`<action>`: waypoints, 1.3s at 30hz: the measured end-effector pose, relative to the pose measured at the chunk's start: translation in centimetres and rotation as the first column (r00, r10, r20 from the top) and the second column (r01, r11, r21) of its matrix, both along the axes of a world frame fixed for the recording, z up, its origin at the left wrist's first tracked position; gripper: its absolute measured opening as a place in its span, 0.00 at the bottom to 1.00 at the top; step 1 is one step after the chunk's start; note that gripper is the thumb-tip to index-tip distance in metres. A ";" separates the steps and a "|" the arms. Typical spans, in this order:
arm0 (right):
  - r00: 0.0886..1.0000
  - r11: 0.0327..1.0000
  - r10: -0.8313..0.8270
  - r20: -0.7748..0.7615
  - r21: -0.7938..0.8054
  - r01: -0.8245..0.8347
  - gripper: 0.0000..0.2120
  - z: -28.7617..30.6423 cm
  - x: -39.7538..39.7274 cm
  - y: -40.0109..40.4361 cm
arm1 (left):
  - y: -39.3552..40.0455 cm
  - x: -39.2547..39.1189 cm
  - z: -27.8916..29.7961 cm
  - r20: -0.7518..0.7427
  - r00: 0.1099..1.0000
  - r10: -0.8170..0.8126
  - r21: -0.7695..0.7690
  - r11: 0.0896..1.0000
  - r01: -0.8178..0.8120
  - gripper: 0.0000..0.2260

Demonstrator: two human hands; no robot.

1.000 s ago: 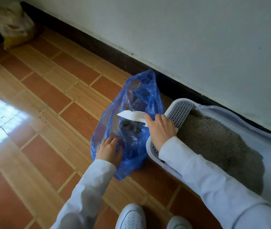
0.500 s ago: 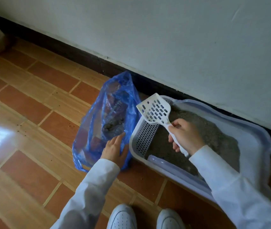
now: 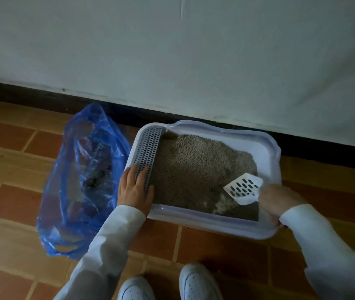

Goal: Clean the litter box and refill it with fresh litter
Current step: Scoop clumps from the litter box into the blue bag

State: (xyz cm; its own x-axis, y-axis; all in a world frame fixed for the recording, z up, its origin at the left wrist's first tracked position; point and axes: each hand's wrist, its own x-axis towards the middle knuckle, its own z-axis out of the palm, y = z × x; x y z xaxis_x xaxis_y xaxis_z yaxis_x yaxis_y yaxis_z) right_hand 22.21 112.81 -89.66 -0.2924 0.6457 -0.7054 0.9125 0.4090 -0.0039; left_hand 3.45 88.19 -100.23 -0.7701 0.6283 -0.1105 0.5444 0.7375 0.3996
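A pale litter box (image 3: 213, 225) stands on the tiled floor against the wall, partly filled with grey-brown litter (image 3: 194, 169). My left hand (image 3: 134, 189) lies flat on the slotted grate (image 3: 148, 148) at the box's left end, fingers straight. My right hand (image 3: 278, 201) grips the handle of a white slotted scoop (image 3: 242, 188) at the box's near right corner, with the scoop head low over the litter. A blue plastic bag (image 3: 83, 180) with dark clumps inside sits open to the left of the box.
A dark skirting board (image 3: 42, 100) and a pale wall (image 3: 172, 50) run right behind the box. Orange-brown floor tiles (image 3: 10, 159) extend to the left and front. My two white shoes (image 3: 196, 282) are at the bottom edge.
My right hand has carried the scoop from the bag across to the box's right end. My left hand has left the bag and now rests on the grate.
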 end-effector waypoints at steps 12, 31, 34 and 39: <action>0.926 0.905 -0.375 -0.040 -0.230 0.357 0.18 -4.3 -1.6 0.1 | 0.0 -0.1 -0.3 -0.057 0.998 -0.020 0.035 0.999 0.022 0.26; 0.583 0.826 -0.532 -0.614 -0.526 0.201 0.09 -2.0 -1.0 -1.5 | -0.6 -0.3 -0.9 -0.112 0.992 -0.054 0.062 0.996 0.061 0.29; 0.567 0.848 -0.505 -0.651 -0.499 0.182 0.08 -1.7 -1.2 -1.7 | -0.9 -0.2 -1.0 -0.090 0.995 -0.038 0.078 0.996 0.045 0.32; 0.572 0.887 -0.441 -0.692 -0.435 0.158 0.07 -1.3 -1.5 -1.7 | -1.1 -0.5 -1.3 -0.070 0.996 -0.046 0.057 0.997 0.050 0.32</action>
